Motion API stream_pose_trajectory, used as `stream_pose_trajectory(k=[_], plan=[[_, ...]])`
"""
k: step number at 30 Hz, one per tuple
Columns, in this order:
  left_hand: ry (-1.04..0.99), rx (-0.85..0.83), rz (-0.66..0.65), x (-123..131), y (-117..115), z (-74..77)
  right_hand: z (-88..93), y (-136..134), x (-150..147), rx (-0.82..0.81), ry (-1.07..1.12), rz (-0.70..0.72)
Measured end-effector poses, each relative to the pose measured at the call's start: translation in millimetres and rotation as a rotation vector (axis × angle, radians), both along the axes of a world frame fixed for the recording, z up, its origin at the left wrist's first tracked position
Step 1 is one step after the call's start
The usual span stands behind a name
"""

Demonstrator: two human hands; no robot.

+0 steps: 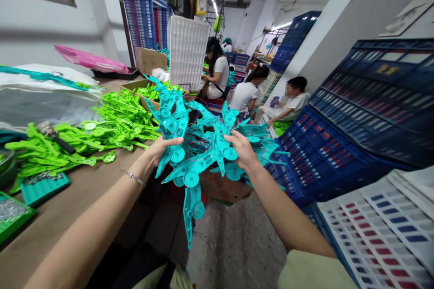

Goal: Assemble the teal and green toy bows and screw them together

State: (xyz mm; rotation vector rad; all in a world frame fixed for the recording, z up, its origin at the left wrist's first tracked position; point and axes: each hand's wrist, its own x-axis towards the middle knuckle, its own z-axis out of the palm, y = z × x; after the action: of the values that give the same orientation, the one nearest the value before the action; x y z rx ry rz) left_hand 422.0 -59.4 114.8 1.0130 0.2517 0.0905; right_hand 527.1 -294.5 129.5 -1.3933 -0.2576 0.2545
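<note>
Between my two hands hangs a tangled bunch of turquoise plastic parts [203, 161], long pointed pieces with round discs and thin reddish wires among them. My left hand [163, 148] grips the bunch at its left side, thumb laid over the front. On the other side, my right hand [241, 148] is closed on more of the turquoise parts, its fingertips pinching near a disc. One part dangles below the rest. More turquoise pieces [262, 137] lie behind my right hand, in or over a brown cardboard box [227, 188]. The fingers behind the bunch are hidden.
Lime-green plastic parts [125, 117] are heaped on the brown table [84, 198] at left, near a turquoise tray [44, 186] and a green tray [13, 212] of small metal pieces. Blue crates [366, 95] and a white crate [379, 230] stand at right. Several people sit further back.
</note>
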Motion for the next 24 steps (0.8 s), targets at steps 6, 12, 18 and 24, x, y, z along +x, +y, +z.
stream_pose_trajectory(k=[6,12,18,24], plan=[[0.034,0.061,-0.016,2.3,18.6,0.9,-13.7,25.8,-10.9,0.052,0.130,0.153],[0.117,0.159,0.009,0.9,58.8,10.1,-28.6,72.5,-13.2,0.105,0.202,0.176],[0.128,0.184,0.017,4.4,67.0,11.4,-28.8,84.9,-8.7,0.125,0.175,0.106],[0.068,0.113,0.033,25.9,39.6,3.2,-19.3,56.8,6.4,0.078,0.149,-0.015]])
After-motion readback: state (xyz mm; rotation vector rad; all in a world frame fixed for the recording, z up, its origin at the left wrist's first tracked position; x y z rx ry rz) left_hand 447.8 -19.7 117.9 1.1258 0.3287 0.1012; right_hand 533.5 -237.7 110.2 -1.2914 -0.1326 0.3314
